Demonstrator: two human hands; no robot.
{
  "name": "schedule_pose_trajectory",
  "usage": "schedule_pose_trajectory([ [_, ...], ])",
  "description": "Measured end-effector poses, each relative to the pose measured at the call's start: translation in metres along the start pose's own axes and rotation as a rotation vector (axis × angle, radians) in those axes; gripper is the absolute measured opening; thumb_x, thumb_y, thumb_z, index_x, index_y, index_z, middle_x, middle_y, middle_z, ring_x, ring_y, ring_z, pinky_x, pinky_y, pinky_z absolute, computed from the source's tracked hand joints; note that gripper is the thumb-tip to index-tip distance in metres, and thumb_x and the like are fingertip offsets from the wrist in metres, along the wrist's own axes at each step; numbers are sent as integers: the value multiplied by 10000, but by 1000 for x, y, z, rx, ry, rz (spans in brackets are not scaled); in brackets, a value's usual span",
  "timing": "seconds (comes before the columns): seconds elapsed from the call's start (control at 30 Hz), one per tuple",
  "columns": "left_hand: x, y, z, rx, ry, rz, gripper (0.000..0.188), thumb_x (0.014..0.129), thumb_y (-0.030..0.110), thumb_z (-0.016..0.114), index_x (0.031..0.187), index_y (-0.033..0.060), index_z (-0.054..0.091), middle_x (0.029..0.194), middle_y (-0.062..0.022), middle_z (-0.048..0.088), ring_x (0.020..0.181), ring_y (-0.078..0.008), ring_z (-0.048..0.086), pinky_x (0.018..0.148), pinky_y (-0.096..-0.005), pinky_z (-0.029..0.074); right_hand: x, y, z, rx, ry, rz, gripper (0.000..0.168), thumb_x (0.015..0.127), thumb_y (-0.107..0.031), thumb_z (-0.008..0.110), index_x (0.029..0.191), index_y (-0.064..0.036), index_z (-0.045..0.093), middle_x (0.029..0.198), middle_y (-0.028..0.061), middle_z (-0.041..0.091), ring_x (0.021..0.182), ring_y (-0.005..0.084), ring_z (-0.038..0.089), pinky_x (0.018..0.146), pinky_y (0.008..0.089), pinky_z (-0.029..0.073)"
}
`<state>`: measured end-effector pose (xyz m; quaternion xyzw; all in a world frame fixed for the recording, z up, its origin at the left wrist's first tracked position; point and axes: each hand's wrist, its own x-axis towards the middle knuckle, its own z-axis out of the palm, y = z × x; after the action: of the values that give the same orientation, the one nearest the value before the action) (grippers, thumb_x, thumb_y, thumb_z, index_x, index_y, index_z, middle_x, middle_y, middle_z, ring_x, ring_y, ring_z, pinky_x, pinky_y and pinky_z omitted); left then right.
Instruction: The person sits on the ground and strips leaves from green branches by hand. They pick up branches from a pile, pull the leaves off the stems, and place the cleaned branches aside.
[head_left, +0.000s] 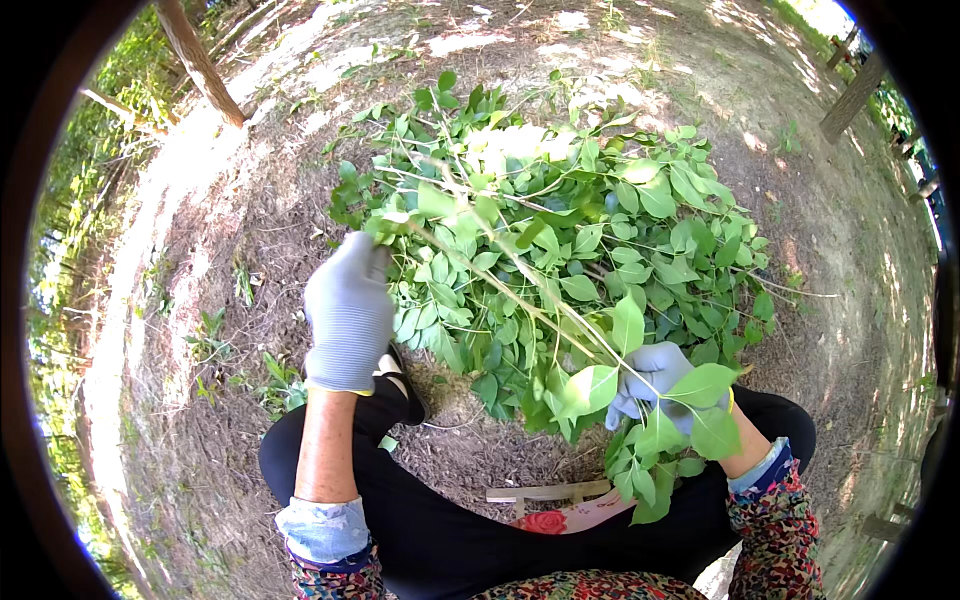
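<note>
A large heap of cut leafy green branches (667, 255) lies on the ground in front of me. My right hand (651, 382), in a grey knit work glove, is closed around several thin leafy branches (525, 274) at the heap's near right side. Their bare stems slant up and left across the heap, and leaves hang below my grip. My left hand (349, 307), gloved alike, is beside the heap's left edge with its fingers curled near some leaves. Its fingertips are blurred and partly hidden, so I cannot tell whether they pinch anything.
Between my bent knees is a low wooden stool (551, 492) with a rose-patterned cover (541, 523). My black shoe (414, 390) stands close to the heap. Tree trunks rise at the upper left (199, 64) and upper right (853, 97). Small weeds (210, 334) grow on the left.
</note>
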<state>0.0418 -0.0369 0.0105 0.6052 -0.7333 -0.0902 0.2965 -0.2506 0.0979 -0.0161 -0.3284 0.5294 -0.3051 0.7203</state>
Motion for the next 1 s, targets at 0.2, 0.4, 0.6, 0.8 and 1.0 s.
schedule_pose_trajectory([
  [0.2,6,17,-24,-837,-40,-480,163,934,128,514,965,1,612,608,36,506,486,-31,393,463,-191,321,0,2,1,67,-59,-69,200,862,-70,547,681,15,541,631,69,527,577,191,565,652,378,538],
  [0.4,6,37,-22,-974,-135,-398,434,903,132,570,1284,-49,467,592,58,453,437,-24,350,434,-172,286,7,-3,10,-125,4,-23,154,859,-70,559,805,67,600,705,86,596,625,178,620,633,330,546],
  [0.6,7,38,-17,-837,-31,-396,485,886,90,584,1327,-40,431,760,15,554,609,-20,459,556,-172,397,12,8,2,-245,-35,-151,128,842,-33,532,842,65,615,732,85,629,648,171,640,611,295,526],
  [0.8,0,36,-10,-900,-243,-439,390,887,89,587,1252,-29,515,715,26,557,574,-22,448,545,-154,363,12,6,7,-336,-34,-177,128,843,-37,534,804,50,620,716,78,634,651,141,620,607,272,498],
  [1.0,-1,28,-11,-1014,-406,-509,173,905,166,583,958,4,612,627,36,519,514,-21,426,469,-184,335,10,11,6,-382,-85,-205,117,842,-48,547,805,26,631,726,69,653,665,116,620,618,265,495],
])
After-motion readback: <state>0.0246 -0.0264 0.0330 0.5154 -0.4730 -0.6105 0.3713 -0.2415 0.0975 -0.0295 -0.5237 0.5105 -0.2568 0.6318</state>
